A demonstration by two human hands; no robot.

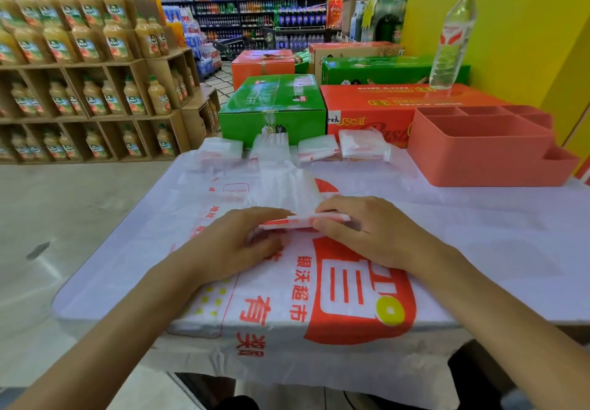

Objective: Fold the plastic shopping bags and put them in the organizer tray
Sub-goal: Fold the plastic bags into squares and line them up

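A white plastic bag with red print is partly folded into a narrow strip [301,205] in the middle of the table. My left hand [242,243] pinches the strip's near folded end from the left, and my right hand [364,234] pinches it from the right. The strip's far part runs away from me toward the table's back. It lies on a large flat bag [335,294] with red characters, spread over the table. Three folded bags [319,149] sit in a row at the back edge. The pink organizer tray [485,167] stands at the back right, its compartments holding nothing.
Green [271,106] and orange [383,106] cartons stand behind the table, a clear water bottle [453,39] upright on an orange one. Shelves of juice bottles [79,90] fill the left. A yellow wall [526,26] rises at the right. The table's front edge is near my body.
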